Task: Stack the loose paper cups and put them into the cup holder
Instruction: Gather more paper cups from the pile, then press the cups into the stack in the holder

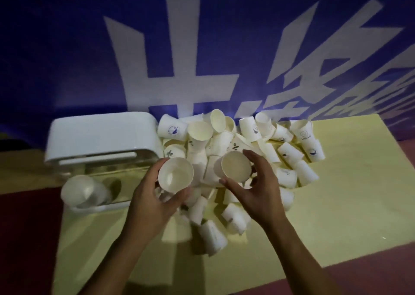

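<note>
A heap of loose white paper cups point(226, 137) lies on a pale yellow sheet in the middle. My left hand point(155, 202) grips one cup point(176, 174) from below, its mouth facing me. My right hand point(256, 186) holds a second cup point(235, 166) between thumb and fingers, just right of the first and above the heap. The white cup holder point(101, 135) stands at the left, with a short stack of cups point(78, 190) lying in its front tray.
The yellow sheet point(336, 204) covers part of a dark red table point(27, 238). A blue banner with large white characters point(67, 58) hangs right behind the heap. Loose cups spread from the holder to the sheet's right side.
</note>
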